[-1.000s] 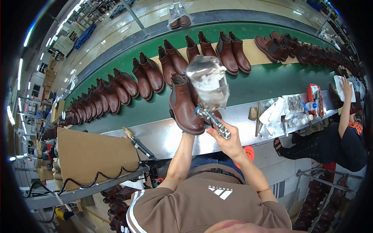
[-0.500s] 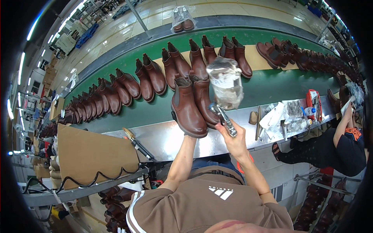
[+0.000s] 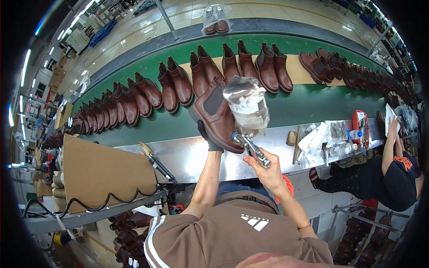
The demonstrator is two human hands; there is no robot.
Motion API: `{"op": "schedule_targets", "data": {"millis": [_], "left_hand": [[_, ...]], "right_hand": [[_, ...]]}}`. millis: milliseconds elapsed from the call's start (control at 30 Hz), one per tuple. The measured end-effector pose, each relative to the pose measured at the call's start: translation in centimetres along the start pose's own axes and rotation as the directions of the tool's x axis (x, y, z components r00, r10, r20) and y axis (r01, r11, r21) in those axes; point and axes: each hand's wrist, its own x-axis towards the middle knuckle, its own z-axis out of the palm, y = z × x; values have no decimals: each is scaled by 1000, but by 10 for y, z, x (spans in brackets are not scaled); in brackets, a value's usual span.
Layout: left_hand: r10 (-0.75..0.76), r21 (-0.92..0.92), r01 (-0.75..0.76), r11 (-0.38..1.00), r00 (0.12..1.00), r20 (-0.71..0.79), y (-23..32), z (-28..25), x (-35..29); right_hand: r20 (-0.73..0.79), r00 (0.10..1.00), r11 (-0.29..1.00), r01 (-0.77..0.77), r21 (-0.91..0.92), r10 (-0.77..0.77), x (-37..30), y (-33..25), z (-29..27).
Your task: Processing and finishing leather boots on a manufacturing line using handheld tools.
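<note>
My left hand (image 3: 208,136), in a dark glove, grips a brown leather ankle boot (image 3: 213,117) from below and its sole side. The boot is held up over the table edge, tilted, with its dark elastic side panel facing up. Whether its mate is also in this hand cannot be seen. In my right hand (image 3: 268,171) is a metal spray gun (image 3: 254,149), its nozzle close to the boot's toe. A cup wrapped in stained clear plastic (image 3: 246,106) sits on top of the gun and covers part of the boot.
Brown boots (image 3: 175,85) line the green conveyor (image 3: 308,100). On the metal ledge (image 3: 192,154) lie another tool with a hose (image 3: 156,163), a stone-like lump (image 3: 292,138), rags (image 3: 313,137) and bottles (image 3: 356,135). Cardboard (image 3: 105,172) stands at left. A co-worker (image 3: 393,167) works at right.
The boots in my left hand have turned from upright to tilted, and only one now shows plainly. The spray gun has shifted slightly left and down. The co-worker's hands have raised a white sheet.
</note>
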Motion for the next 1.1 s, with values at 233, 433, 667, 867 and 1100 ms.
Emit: {"op": "schedule_targets", "data": {"millis": [233,433,667,867,1100], "left_hand": [[23,1,-23,1000,1000,-19,3,-5,4],[43,11,-42,999,998,-37,8,-18,-23],[-5,10,5,1000,1000,-6,5,-23,-28],[-1,1,1,1000,1000,-18,1,-21,-22],[1,-6,-2,1000,1000,-30,-2,-22,-13]], "right_hand": [[27,998,970,55,238,-63,2,14,8],[-101,991,977,105,185,-87,3,11,-8],[-21,990,990,141,-4,-141,16,-20,-11],[49,993,986,109,-124,-104,2,-5,-14],[-12,976,974,214,-81,-216,0,-7,-2]]}}
